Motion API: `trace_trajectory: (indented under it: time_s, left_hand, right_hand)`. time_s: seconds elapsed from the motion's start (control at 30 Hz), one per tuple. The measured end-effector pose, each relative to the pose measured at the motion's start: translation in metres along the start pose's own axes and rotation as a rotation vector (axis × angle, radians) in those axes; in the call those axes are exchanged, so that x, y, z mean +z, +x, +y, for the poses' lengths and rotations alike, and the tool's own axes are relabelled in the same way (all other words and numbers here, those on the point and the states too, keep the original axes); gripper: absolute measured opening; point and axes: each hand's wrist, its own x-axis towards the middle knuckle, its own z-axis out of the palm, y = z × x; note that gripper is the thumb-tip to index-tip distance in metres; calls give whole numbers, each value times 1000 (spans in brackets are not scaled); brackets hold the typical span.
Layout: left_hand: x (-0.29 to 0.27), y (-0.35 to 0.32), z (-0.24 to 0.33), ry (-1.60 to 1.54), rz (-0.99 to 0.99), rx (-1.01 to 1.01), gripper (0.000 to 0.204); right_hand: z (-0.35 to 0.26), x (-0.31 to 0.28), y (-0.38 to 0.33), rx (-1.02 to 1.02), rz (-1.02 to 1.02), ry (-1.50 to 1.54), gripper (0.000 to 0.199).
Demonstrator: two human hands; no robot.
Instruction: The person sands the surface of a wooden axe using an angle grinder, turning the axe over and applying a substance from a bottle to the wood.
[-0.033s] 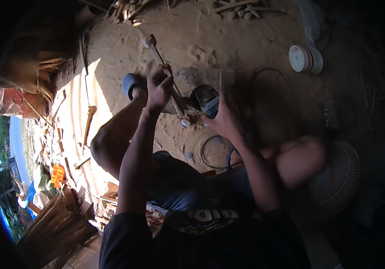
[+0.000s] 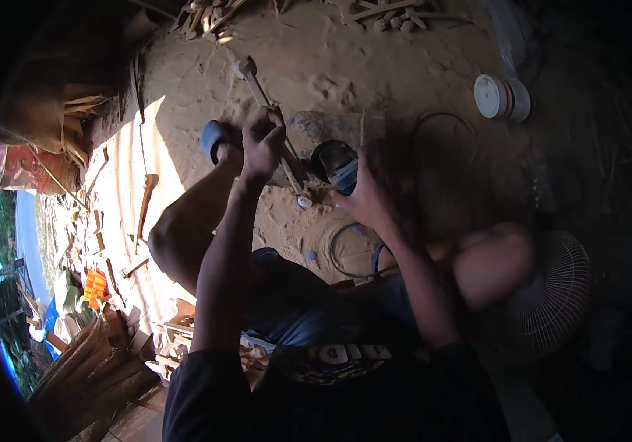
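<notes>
1. The wooden stick (image 2: 258,91) slants over the sandy ground (image 2: 382,66), its knobbed end pointing away from the person.
2. The left hand (image 2: 263,145) has its fingers closed around this stick.
3. The right hand (image 2: 371,197) is gripping a dark, round-headed tool (image 2: 344,175) near the stick; whether they touch, I cannot tell.
4. Farther right lies a white container (image 2: 492,96).

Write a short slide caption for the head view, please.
Left hand grips a pale, knob-ended wooden stick; right hand holds a blue-grey tool with a round dark head.

Dark tool (image 2: 342,175) (partly hidden) behind the right hand (image 2: 369,196)
</notes>
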Motion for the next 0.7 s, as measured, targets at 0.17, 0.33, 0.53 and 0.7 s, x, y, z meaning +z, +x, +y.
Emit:
trace_trajectory:
  time_s: [0.17, 0.33, 0.53, 0.7]
  left_hand:
    - [0, 2, -6, -19, 13, 13, 9]
    - [0, -1, -5, -21, 57, -21, 10]
    - [-4, -2, -11, -65, 28, 77, 13]
    - [-2, -5, -9, -57, 23, 56, 14]
  right_hand:
    - [1, 10, -3, -128, 62, -80, 103]
    - [-5, 2, -5, -48, -69, 57, 106]
    - [-11, 5, -4, -58, -44, -115, 107]
    - [-28, -8, 2, -21, -116, -89, 104]
